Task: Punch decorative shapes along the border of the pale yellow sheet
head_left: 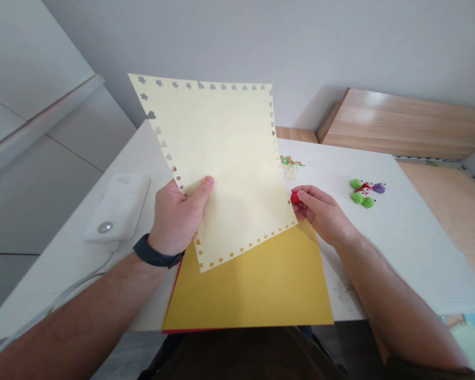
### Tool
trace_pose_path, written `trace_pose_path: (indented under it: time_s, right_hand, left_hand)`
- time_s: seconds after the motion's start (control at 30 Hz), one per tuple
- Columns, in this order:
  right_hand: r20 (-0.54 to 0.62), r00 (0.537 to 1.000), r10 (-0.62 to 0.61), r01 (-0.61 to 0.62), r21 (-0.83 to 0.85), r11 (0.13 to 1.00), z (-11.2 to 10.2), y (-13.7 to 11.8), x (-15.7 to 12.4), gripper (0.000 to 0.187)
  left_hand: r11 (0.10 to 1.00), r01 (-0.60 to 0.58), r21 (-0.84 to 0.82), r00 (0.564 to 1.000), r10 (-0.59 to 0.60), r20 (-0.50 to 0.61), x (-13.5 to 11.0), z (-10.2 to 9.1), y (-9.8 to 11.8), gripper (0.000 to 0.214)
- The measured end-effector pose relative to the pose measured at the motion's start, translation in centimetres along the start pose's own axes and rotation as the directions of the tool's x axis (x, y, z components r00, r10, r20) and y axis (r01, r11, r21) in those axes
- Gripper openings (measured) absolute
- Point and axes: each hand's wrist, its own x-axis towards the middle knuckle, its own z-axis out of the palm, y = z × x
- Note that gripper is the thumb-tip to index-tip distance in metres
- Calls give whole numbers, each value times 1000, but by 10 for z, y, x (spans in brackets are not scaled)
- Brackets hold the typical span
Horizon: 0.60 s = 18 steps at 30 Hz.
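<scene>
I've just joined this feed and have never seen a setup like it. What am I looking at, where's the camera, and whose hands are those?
There's no machine here. This single picture comes from a camera worn on a person's head, looking forward and down at their own two bare hands. The left hand holds up a pale yellow paper sheet with a punched star-and-heart border. The right hand holds a small red object beside that sheet's edge. Below them lies a golden-yellow card sheet on a white table, which also carries small green, red and purple goggle-eyed figures and a flat white device.
</scene>
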Motion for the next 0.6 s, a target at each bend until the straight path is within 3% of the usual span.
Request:
trace_pose_path:
  time_s: [0.33,0.6]
  right_hand:
    - [48,995,86,-87,14,996,-1,-1,0,14]
    - [68,997,42,-35,-104,994,-5,2,-2,22]
  left_hand:
    - [999,31,-41,1000,-31,1,-1,1,-1,33]
    - [979,97,-177,995,-89,54,-1,4,-5,37]
